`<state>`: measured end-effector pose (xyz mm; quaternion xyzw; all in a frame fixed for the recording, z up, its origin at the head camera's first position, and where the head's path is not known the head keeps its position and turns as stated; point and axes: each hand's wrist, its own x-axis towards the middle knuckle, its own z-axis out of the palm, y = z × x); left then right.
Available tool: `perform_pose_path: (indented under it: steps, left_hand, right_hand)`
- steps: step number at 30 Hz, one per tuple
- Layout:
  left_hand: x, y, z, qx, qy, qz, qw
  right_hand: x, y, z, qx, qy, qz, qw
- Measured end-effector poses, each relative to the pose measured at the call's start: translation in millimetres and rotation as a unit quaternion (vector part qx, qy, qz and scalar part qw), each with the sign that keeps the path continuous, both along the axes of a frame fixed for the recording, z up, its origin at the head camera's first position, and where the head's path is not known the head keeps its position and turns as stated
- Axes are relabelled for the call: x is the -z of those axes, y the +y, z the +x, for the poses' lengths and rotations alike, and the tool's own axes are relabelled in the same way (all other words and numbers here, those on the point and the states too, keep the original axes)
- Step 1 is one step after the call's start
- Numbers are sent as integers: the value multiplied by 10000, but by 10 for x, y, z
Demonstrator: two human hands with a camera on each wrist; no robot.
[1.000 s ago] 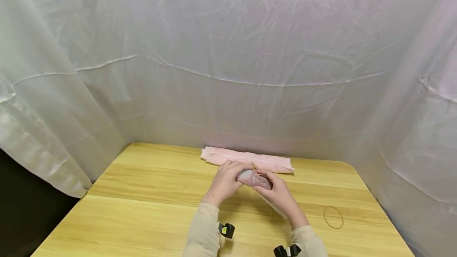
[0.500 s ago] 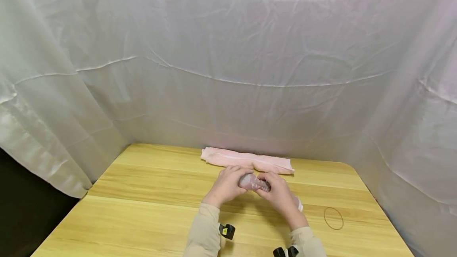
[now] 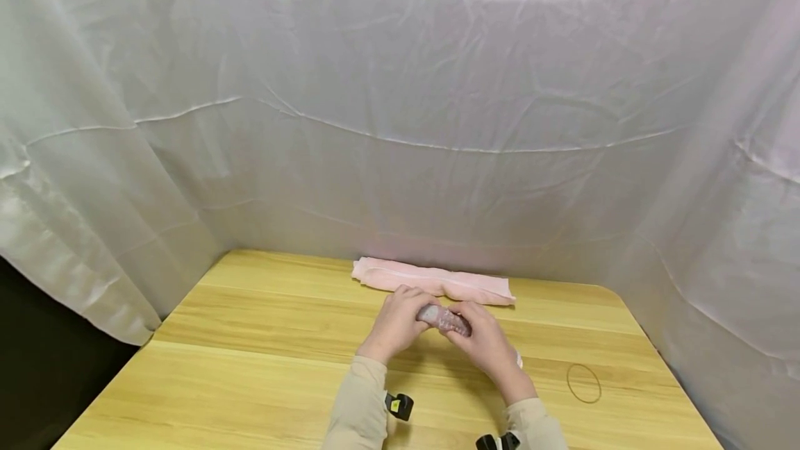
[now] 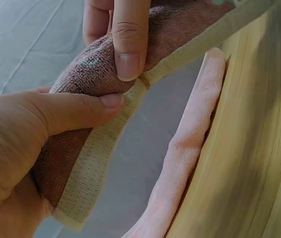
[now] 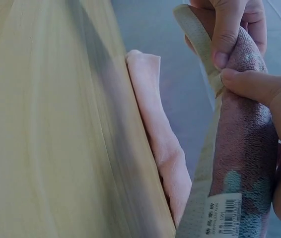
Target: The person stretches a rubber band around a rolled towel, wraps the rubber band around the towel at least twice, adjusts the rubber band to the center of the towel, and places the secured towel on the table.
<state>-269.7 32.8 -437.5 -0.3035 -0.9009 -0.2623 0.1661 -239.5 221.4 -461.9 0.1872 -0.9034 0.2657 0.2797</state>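
Observation:
A rolled brownish-pink towel (image 3: 445,319) with a pale border (image 4: 95,171) is held above the table between both hands. A thin tan band (image 4: 145,81) cinches the roll between the two thumbs. The left hand (image 3: 395,323) grips one end, its thumb pressed along the border beside the band. On the band's other side, the right hand (image 3: 486,341) grips the longer part, fingers curled round behind. A white barcode label (image 5: 224,215) and bluish-green patches show on that part in the right wrist view. Much of the roll is covered by the hands in the head view.
A rolled light-pink towel (image 3: 431,280) lies along the table's far edge, close to the grey curtain (image 3: 400,117). One loose rubber band (image 3: 568,379) lies on the wooden table (image 3: 250,367) to the right of the right forearm.
Both hands have shifted slightly, still gripping the towel. Its pale trailing end, visible between the forearms a second ago, now shows only as a bit at the right wrist's outer side.

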Motion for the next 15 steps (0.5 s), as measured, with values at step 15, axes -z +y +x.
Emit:
perform_pose_path:
  steps: [15]
  left_hand:
    - [12,-23,-25,73,329,520,9981]
  right_hand:
    - [-7,4,15,55,280,-162,9995]
